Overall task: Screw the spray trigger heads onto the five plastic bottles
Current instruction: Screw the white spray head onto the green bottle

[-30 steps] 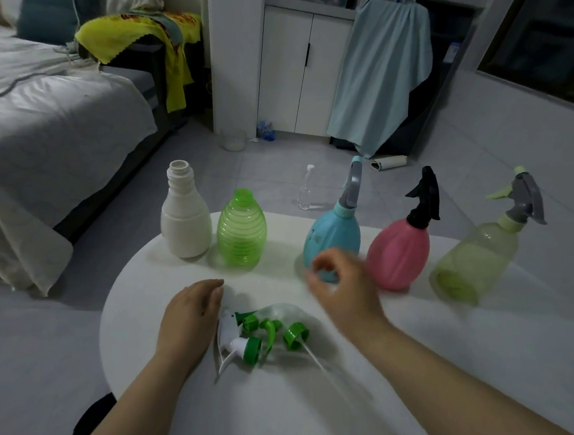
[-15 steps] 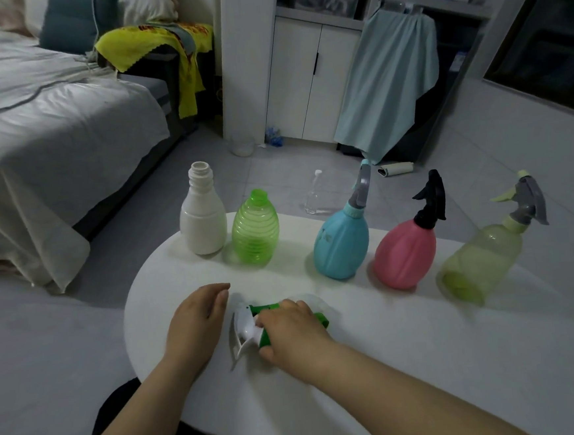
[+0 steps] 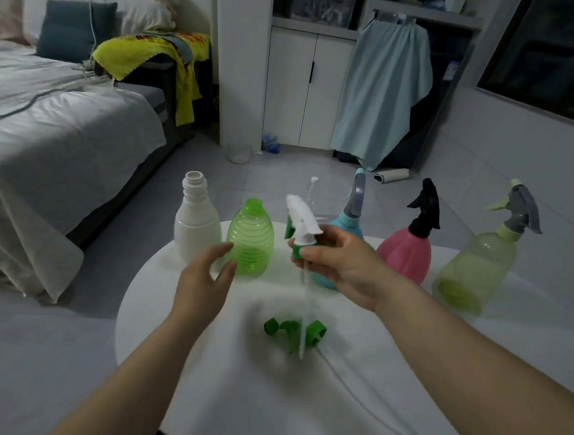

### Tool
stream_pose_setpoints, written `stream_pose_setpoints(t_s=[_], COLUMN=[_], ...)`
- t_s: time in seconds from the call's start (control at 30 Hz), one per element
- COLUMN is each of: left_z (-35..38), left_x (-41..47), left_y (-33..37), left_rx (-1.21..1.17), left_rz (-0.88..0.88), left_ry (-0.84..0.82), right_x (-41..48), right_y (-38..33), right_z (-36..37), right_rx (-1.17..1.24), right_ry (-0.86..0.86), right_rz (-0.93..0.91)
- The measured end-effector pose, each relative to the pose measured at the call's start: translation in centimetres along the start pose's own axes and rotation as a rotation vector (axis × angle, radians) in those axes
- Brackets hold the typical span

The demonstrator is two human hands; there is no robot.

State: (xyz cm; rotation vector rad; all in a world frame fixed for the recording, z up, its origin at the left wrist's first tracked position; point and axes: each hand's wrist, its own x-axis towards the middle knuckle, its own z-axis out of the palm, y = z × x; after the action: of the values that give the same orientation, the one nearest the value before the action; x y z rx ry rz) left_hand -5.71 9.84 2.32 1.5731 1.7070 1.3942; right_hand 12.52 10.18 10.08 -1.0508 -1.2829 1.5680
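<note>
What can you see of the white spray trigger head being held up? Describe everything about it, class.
The white spray trigger head looks like plastic, with a white nozzle and lever on top, a green screw collar below, and a thin clear dip tube hanging straight down. It is upright in the air above the table, pinched at the collar by the right hand, in front of the blue bottle. It is on no bottle yet.

One head-worn wide-angle view looks forward and down from above the forearms, close to both hands: the left hand [image 3: 204, 281] and right hand [image 3: 342, 264] sit mid-frame over the round white desk [image 3: 222, 377], with the bed [image 3: 49, 133] far beyond the left hand.
</note>
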Motion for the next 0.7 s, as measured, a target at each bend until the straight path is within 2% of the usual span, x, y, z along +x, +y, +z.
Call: stream_pose_setpoints(t_s=[0.1, 0.23, 0.5, 0.7], left_z=[1.5, 3.5, 5.1, 3.5], left_x=[3.1, 5.8, 8.0, 5.3], left_y=[1.7, 2.1, 1.4, 1.6], left_rx=[-0.033, -0.147, -0.011, -0.001], left_rz=[0.029, -0.074, -0.081, -0.013], left_ry=[-0.025, 0.034, -0.024, -0.129], right_x=[0.2, 0.5, 1.2, 0.8], right_y=[-0.8, -1.0, -0.1, -1.9], right_z=[-1.0, -2.3, -4.2, -4.2], right_rx=[-0.018, 0.083, 0.136, 0.061], right_ry=[0.037, 0.086, 0.113, 0.101], right_rz=[-0.038, -0.068, -0.108, -0.246])
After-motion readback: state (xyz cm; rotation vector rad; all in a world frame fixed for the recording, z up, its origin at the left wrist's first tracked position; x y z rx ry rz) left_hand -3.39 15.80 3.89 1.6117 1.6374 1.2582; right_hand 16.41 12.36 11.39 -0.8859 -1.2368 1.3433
